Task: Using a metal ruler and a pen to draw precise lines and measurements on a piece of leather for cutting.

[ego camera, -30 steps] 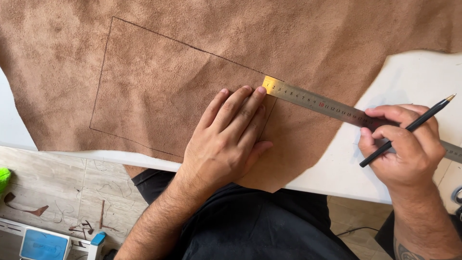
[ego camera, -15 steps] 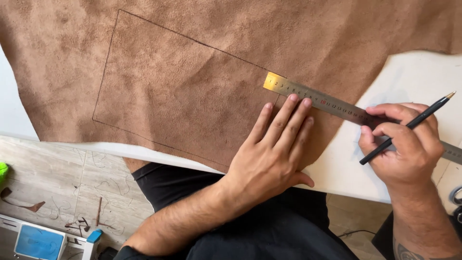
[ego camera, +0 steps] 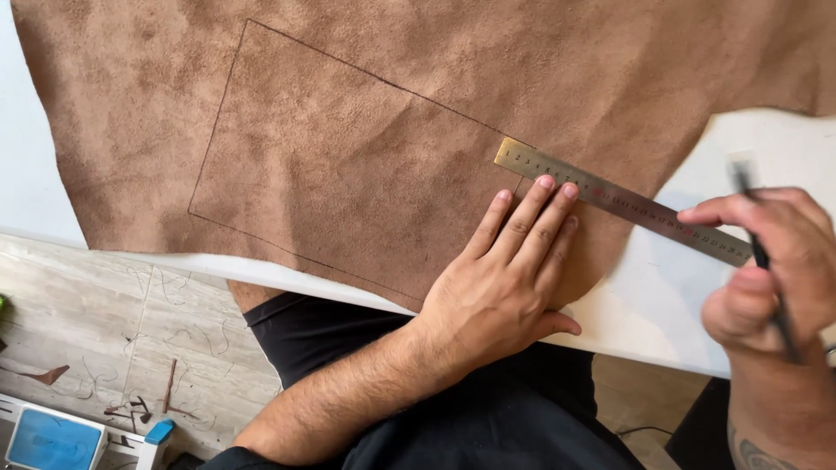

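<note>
Landmark for all positions: large sheet of brown suede leather [ego camera: 418,122], spread flat over white tabletop [ego camera: 784,148].

Far left, below leather's near edge: pale stone-look floor [ego camera: 113,313] w/ thin brown offcut strips [ego camera: 170,387] scattered. Blue-topped box [ego camera: 52,439] sits at bottom left corner, well apart from leather.

On leather, left to centre: thin dark drawn outline [ego camera: 218,130], roughly rectangular, running from upper left down to near edge and across toward centre right. Surface lightly creased, otherwise flat.

Centre right, at leather's lower edge: left hand [ego camera: 514,270] lies palm down, fingers straight and close together, pressing leather flat. Grips nothing. Fingertips reach long edge of steel ruler [ego camera: 623,202], approx. touching it; exact contact not clear. Black-clothed lap [ego camera: 488,418] shows below, under table edge.

Ruler: long, narrow, brass-toned at its left end, grey metal further on. Lies diagonally, left end on leather near outline's upper line, right part running off leather's right edge onto tabletop.

Far right, off leather, over tabletop: right hand [ego camera: 771,261], motion-blurred. Fingers curled around slim black pencil [ego camera: 766,261], held roughly upright. Forefinger tip extends to ruler's right portion. Pencil tip not discernible owing to blur.
</note>
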